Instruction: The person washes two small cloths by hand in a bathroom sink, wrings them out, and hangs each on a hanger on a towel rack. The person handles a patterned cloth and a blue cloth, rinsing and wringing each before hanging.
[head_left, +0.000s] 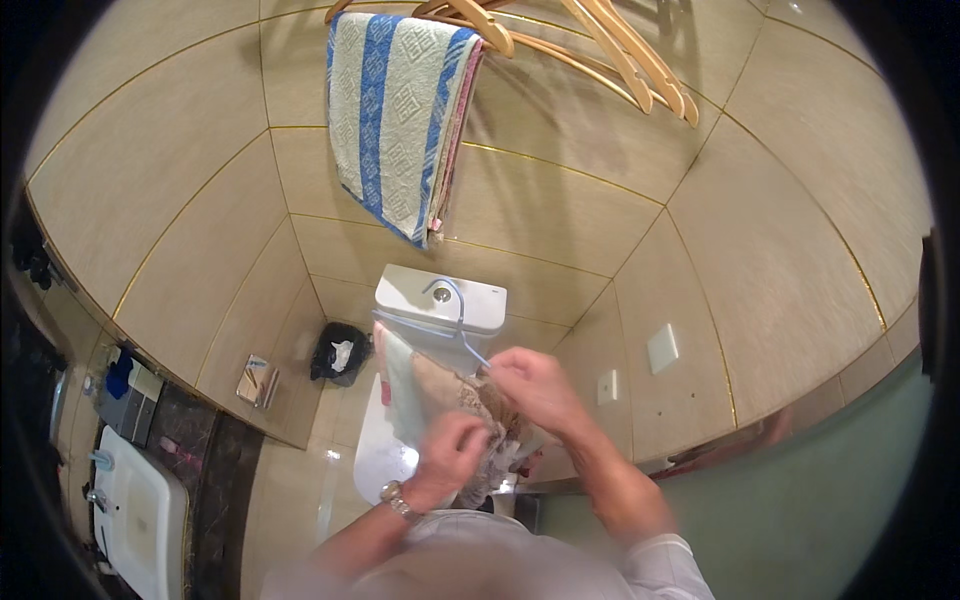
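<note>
A light-blue wire hanger (463, 319) is tilted in front of the toilet tank, its hook uppermost. My right hand (534, 386) grips one corner of it. Draped from the hanger are soft garments in pink, pale green and beige (442, 379), with lace along the beige one. My left hand (450, 459), wearing a metal-band watch (397, 501), is curled against the lower part of this cloth. Motion blur hides whether its fingers hold any fabric. More lacy cloth (484, 480) hangs below, between both hands and my body.
Below the hanger stands a white toilet (371, 450). A black-lined bin (330, 367) is beside it. Overhead hang a blue-and-white towel (397, 112) and several wooden hangers (637, 71). At left are a sink (146, 517) and a wall-mounted paper holder (256, 381); a greenish panel (750, 510) is at right.
</note>
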